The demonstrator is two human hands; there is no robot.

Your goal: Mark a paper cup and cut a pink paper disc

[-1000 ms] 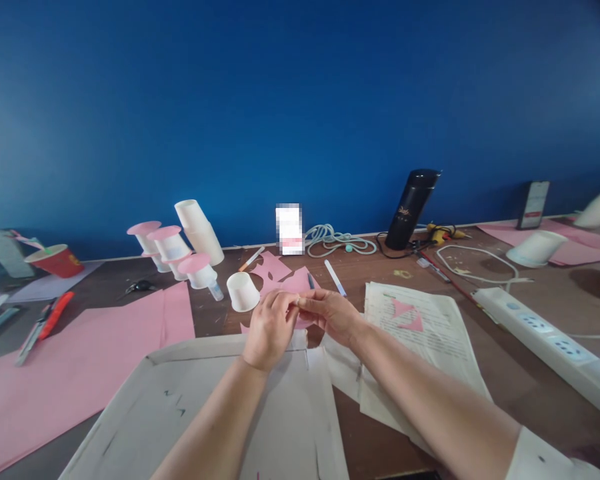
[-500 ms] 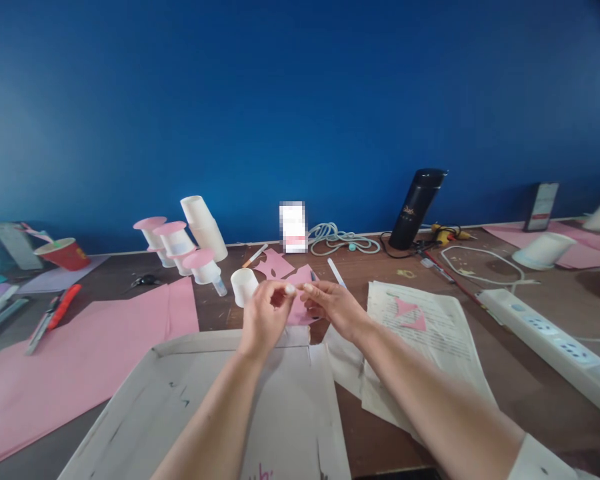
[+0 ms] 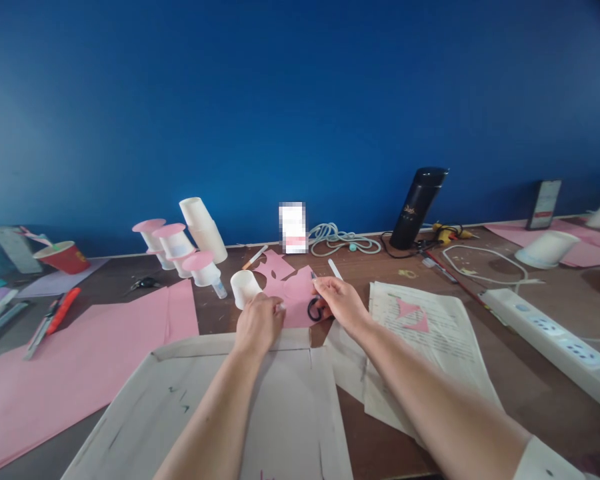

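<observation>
My left hand (image 3: 261, 323) is low over the front of the table, fingers curled together, beside a white paper cup (image 3: 245, 288). Something small and whitish shows at its fingertips, too little to name. My right hand (image 3: 343, 301) is closed in a pinch above a pair of scissors (image 3: 314, 309), whose dark handle loop shows below the fingers. What the pinch holds, if anything, cannot be made out. Cut pink paper (image 3: 296, 293) lies beneath and between both hands. A white cardboard box lid (image 3: 205, 393) lies under my forearms.
To the left stand stacked cups with pink discs (image 3: 173, 243), large pink sheets (image 3: 115, 333) and a red-handled cutter (image 3: 63, 310). Behind are a phone (image 3: 294, 230), a coiled cable (image 3: 340, 240) and a black flask (image 3: 417, 210). Printed paper (image 3: 430, 360) and a power strip (image 3: 550, 333) lie right.
My hands were together at the fingertips and have come apart. The left dropped lower toward the table; the right shifted slightly right, uncovering the scissors' handle.
</observation>
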